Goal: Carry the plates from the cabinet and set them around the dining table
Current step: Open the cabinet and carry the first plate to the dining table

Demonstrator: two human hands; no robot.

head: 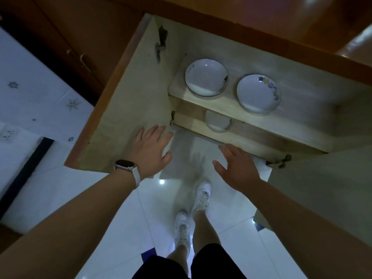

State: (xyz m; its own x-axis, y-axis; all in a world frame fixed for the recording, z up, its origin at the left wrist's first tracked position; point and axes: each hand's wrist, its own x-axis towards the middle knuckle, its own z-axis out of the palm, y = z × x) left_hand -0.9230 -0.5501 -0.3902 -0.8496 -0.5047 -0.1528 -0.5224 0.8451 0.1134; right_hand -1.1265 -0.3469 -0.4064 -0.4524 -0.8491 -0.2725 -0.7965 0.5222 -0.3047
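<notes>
Head view: cabinet (211, 47) open, two plates (206, 77) on its upper shelf (302, 113), perhaps a third plate (219, 120) half-hidden below. Left hand (150, 146) and right hand (236, 168) hover empty, fingers spread. Carrying looks not yet begun.

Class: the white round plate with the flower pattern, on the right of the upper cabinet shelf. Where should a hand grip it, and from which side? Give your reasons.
Probably the near rim of the white flower-patterned plate, approached from the open front with the right hand: it lies flat at the front edge of the wooden shelf, its raised rim offering a thumb-over, fingers-under pinch.
</notes>
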